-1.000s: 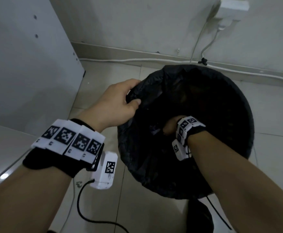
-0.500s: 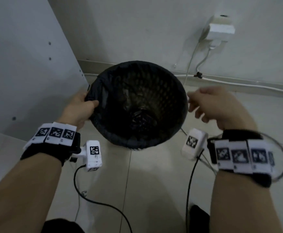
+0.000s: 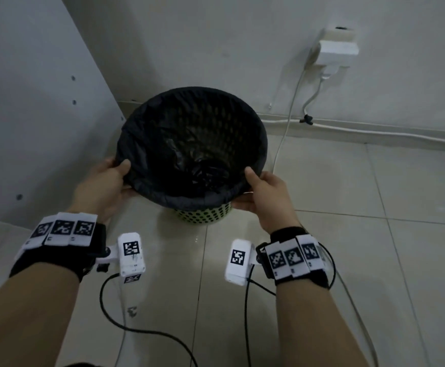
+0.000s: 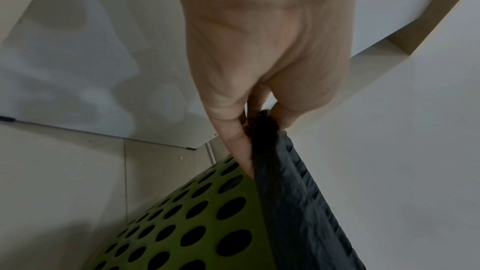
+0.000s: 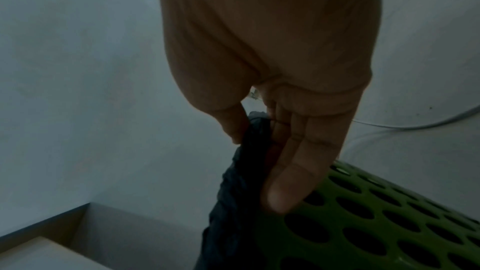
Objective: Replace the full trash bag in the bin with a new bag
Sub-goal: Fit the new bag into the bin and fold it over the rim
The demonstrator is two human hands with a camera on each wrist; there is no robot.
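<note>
A green perforated bin [image 3: 205, 214] stands on the tiled floor, lined with a black trash bag [image 3: 189, 144] whose edge is folded over the rim. My left hand [image 3: 110, 178] pinches the bagged rim on the bin's left, thumb inside, fingers outside. My right hand [image 3: 261, 189] pinches the rim on the right in the same way. In the left wrist view the thumb and fingers clamp the black bag edge [image 4: 275, 151] above the green bin wall [image 4: 187, 223]. The right wrist view shows the bag edge [image 5: 249, 151] between thumb and fingers, beside the bin wall [image 5: 363, 223].
A white cabinet panel [image 3: 30, 102] stands close on the left. Behind the bin is a wall with a socket adapter [image 3: 337, 49] and white cables [image 3: 287, 123] running down to the floor. Black wrist-camera cables [image 3: 142, 332] trail over the tiles near me.
A second ago my right hand was deep inside the bin. It came out, and now pinches the rim on the right. The left hand stayed on the left rim.
</note>
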